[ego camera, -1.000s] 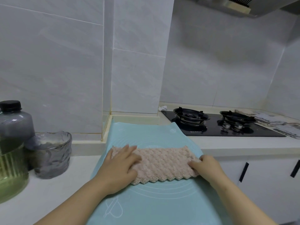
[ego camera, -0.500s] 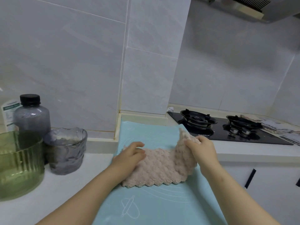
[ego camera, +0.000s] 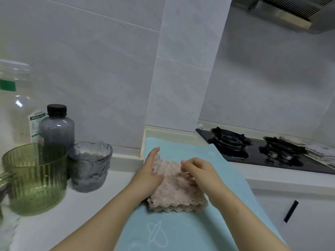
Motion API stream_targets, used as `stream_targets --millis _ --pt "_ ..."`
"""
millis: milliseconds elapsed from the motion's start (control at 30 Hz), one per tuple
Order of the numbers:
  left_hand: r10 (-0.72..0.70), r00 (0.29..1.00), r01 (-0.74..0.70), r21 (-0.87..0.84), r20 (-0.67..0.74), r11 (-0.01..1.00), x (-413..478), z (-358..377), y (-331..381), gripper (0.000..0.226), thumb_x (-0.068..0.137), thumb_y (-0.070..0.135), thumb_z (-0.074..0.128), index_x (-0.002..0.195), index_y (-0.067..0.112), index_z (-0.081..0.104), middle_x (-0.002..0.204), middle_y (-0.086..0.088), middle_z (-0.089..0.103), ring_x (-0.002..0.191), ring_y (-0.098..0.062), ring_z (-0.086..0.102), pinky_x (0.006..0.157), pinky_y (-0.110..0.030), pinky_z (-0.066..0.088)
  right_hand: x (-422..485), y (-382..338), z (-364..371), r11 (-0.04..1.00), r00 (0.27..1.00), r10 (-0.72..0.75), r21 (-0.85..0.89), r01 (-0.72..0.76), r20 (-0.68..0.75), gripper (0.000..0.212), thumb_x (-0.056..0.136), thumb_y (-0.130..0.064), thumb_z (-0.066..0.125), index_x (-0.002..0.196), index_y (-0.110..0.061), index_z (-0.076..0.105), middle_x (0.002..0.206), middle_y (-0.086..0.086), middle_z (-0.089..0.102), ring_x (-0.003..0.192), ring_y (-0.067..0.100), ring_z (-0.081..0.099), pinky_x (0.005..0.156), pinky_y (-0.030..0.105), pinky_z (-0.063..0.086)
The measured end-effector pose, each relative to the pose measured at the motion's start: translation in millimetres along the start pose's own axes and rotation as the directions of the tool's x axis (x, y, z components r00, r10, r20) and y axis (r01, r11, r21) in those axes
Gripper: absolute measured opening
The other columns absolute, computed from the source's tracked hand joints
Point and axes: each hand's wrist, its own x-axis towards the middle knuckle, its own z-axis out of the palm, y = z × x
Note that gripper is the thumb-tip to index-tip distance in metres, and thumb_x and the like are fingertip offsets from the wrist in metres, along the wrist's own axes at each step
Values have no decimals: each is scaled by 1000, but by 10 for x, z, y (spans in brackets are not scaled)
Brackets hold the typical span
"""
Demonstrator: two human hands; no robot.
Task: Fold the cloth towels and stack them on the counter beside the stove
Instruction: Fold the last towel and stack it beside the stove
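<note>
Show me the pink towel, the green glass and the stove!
pink towel (ego camera: 178, 195): head view, middle of its folded top.
green glass (ego camera: 36, 180): head view, its ribbed side.
stove (ego camera: 255, 152): head view, black top between the burners.

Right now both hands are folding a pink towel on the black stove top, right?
No. The head view shows the pink towel lying on the light blue mat beside the black stove top, not on it. The left hand and right hand are both on it.
</note>
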Motion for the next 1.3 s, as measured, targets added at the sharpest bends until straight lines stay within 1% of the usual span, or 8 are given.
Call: stream_targets --millis 167,367,467,600,800,1000,1133,1300 --pt "176 984 -170 184 -19 968 115 47 -73 71 92 9 53 129 60 20 134 24 31 64 9 36 56 -6 39 2 103 -4 985 999 -48 -166 45 -13 15 89 -28 60 77 -19 63 68 -8 57 62 8 50 60 21 39" --pt "44 995 3 455 -92 890 130 73 -76 39 94 23 49 132 32 47 126 5 59 107 -14 57 86 -23 44 27 206 -66 803 998 64 -592 -66 -25 12 86 -37 58 86 -25 58 85 -10 61 80 12 57 70 29 45" --pt "156 975 -48 543 -155 838 62 66 -13 53 92 26 51 141 30 33 151 3 30 133 -15 37 103 -26 34 -18 186 -51 675 999 -1 -737 -40 -55 18 88 -37 51 100 -25 59 106 -6 61 100 18 55 80 31 42" --pt "297 952 -236 431 -78 871 -21 98 153 50 90 28 35 140 27 37 155 12 16 143 -4 10 112 -21 12 2 103 94 685 962 -261 -717 125 -81 33 97 -30 36 125 -26 52 131 -8 50 123 18 41 95 33 32" --pt "-38 993 -75 851 110 520 14 212 -55 48 101 34 22 147 23 21 155 7 21 143 -8 15 116 -35 11 57 481 315 646 998 34 -763 24 60 48 100 -40 17 146 -28 25 157 -6 16 143 20 16 112 44 18" --pt "-75 990 -77 904 119 420 16 241 -30 50 102 37 16 149 23 15 157 8 13 145 -8 8 118 -37 6 66 542 293 681 994 100 -731 -44 33 55 100 -42 15 150 -21 17 160 -2 5 147 21 4 117 47 5" --pt "-75 988 -87 892 134 444 9 236 -6 49 102 36 16 149 23 16 158 8 13 145 -8 8 118 -36 7 85 554 288 704 995 91 -709 -37 38 54 100 -40 15 148 -19 24 159 -2 11 145 22 10 116 48 7" --pt "97 995 -46 837 -9 546 -62 248 -30 44 98 41 31 138 25 41 147 6 37 134 -17 33 107 -33 28 -35 560 278 708 981 -61 -701 -86 -183 42 99 -32 20 124 -17 50 128 4 54 119 26 44 98 40 29"
